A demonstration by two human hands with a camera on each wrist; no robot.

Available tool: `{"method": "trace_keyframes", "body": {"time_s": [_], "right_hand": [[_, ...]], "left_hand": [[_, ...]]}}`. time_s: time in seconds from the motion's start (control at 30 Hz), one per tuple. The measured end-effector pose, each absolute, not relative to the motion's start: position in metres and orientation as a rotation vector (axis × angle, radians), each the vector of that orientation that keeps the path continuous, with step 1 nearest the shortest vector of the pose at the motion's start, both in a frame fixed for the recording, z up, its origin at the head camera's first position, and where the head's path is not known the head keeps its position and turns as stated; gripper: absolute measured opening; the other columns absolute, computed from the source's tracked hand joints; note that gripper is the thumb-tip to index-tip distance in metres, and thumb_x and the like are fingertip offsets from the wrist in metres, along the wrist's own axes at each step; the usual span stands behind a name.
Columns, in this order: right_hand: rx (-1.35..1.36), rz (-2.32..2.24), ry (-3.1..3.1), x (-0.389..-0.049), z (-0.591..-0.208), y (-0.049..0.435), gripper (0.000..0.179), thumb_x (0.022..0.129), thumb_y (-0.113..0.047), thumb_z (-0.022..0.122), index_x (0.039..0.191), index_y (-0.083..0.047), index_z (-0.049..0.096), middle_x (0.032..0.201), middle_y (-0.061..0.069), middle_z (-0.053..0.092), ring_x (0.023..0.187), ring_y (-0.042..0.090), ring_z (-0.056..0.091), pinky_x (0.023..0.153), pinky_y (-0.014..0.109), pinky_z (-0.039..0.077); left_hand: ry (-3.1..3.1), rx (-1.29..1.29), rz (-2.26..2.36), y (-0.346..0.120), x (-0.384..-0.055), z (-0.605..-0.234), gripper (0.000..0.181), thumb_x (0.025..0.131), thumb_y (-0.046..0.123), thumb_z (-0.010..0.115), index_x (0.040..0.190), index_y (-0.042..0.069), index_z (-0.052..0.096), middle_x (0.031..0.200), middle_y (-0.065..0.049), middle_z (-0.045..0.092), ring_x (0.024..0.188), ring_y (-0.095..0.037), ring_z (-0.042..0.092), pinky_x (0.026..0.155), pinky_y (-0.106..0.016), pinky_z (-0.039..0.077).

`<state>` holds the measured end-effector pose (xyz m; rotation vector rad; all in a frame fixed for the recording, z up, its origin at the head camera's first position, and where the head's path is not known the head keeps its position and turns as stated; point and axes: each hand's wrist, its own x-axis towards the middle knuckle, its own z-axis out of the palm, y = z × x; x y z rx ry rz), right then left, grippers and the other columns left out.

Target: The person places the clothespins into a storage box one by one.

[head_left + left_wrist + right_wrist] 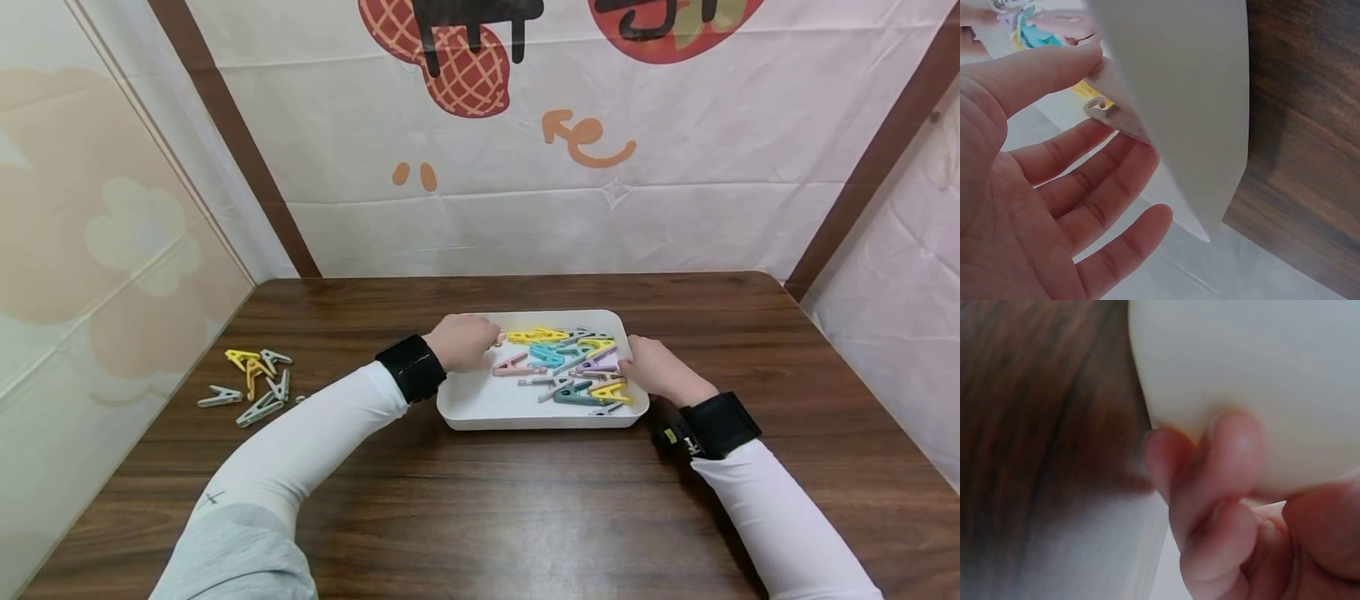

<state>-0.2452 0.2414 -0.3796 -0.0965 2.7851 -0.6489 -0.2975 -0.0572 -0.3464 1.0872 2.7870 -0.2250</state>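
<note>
A white tray holds several clothespins in yellow, teal, pink, purple and grey, mostly in its middle and right half. Over its left side, my left hand pinches a beige clothespin between thumb and fingers, close to the tray wall. The ring and little fingers spread out beside it in the left wrist view. My right hand grips the tray's right rim, its curled fingers pressed against the outer wall; the thumb's tip is hidden in the right wrist view.
On the brown wooden table, a loose group of grey and yellow clothespins lies at the left, beyond my left forearm. Printed cloth walls stand behind the table and at both sides.
</note>
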Motion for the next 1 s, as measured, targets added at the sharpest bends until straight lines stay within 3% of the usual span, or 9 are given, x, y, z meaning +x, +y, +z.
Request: {"method": "trace_keyframes", "body": {"time_s": [0.23, 0.37, 1.0], "right_hand": [[-0.085, -0.645, 2.769, -0.245, -0.378, 0.241, 0.049, 0.100, -0.012, 0.048, 0.135, 0.018, 0.033, 0.118, 0.032, 0.051, 0.076, 0.026, 0.057, 0.052, 0.031, 0.046], [-0.080, -0.645, 2.764, -0.246, -0.379, 0.241, 0.049, 0.100, -0.013, 0.049, 0.136, 0.017, 0.033, 0.118, 0.031, 0.050, 0.076, 0.026, 0.057, 0.052, 0.031, 0.047], [-0.064, -0.671, 2.766, -0.244, -0.379, 0.241, 0.049, 0.100, -0.012, 0.049, 0.136, 0.016, 0.032, 0.118, 0.031, 0.051, 0.069, 0.023, 0.057, 0.050, 0.030, 0.047]], "left_hand": [[2.778, 1.052, -0.265, -0.053, -0.296, -0.351, 0.015, 0.094, 0.021, 0.061, 0.098, 0.008, 0.066, 0.087, -0.003, 0.064, 0.075, -0.019, 0.053, 0.071, -0.033, 0.043], [2.794, 1.020, -0.274, -0.050, -0.296, -0.353, 0.016, 0.096, 0.019, 0.057, 0.101, 0.007, 0.067, 0.092, -0.005, 0.067, 0.075, -0.019, 0.053, 0.071, -0.032, 0.043], [2.816, 0.960, -0.184, -0.049, -0.299, -0.350, 0.011, 0.089, 0.010, 0.066, 0.098, 0.005, 0.067, 0.079, -0.002, 0.059, 0.072, -0.019, 0.051, 0.069, -0.031, 0.043]]}}
